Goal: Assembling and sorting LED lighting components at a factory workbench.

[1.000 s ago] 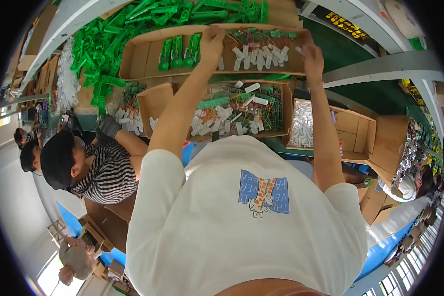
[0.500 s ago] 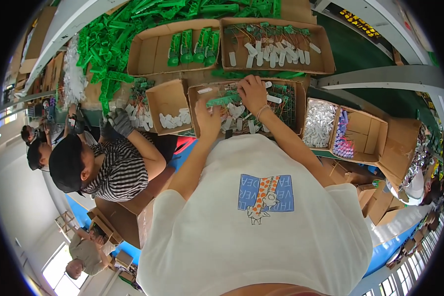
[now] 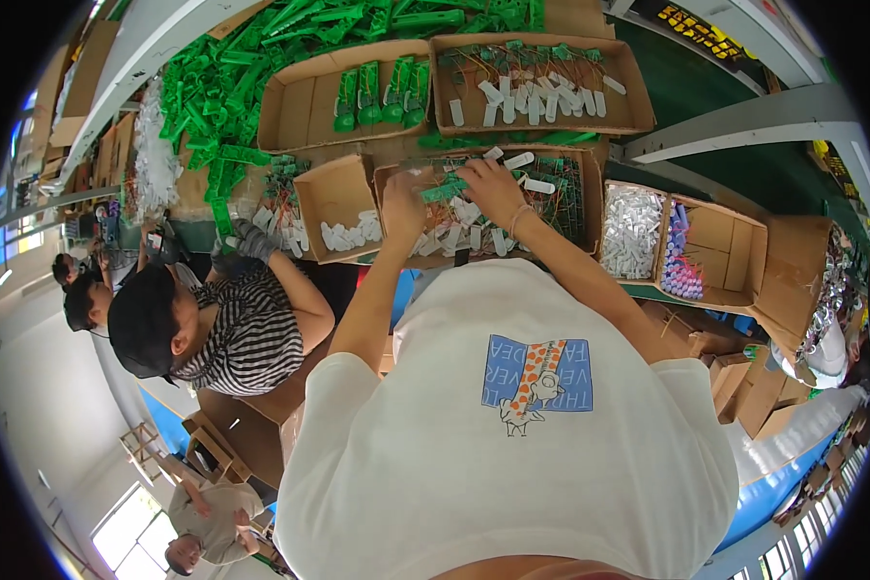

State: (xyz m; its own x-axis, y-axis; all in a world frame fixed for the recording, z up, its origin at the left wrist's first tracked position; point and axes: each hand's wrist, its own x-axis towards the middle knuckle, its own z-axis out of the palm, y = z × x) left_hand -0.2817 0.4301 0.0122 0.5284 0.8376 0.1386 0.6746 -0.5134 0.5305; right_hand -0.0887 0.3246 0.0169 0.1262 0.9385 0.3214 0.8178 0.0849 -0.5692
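Note:
A green circuit board (image 3: 439,190) lies between my two hands, over a cardboard box (image 3: 594,208) of boards, thin wires and white plastic pieces. My right hand (image 3: 495,193) reaches in from the right, with its thumb and fingers closed on the board's right end. My left hand (image 3: 403,205) is at the box's left side, close to the board's other end; motion smears its fingers, so their grip is unclear. White tab-shaped pieces (image 3: 539,186) stick out beyond my right hand. More white pieces (image 3: 451,238) lie along the box's near side.
Left of my box stands a smaller carton (image 3: 333,184) with white pieces. Behind are trays of green casings (image 3: 368,97) and wired boards (image 3: 527,97), plus a green plastic heap (image 3: 222,106). At right, a carton (image 3: 725,256) holds purple-wrapped cylinders. A gloved co-worker (image 3: 242,329) sits left.
The green board and my left hand have shifted slightly; the left fingers are now more blurred. My right hand stays near the board. The co-worker's gloved hands have moved a little.

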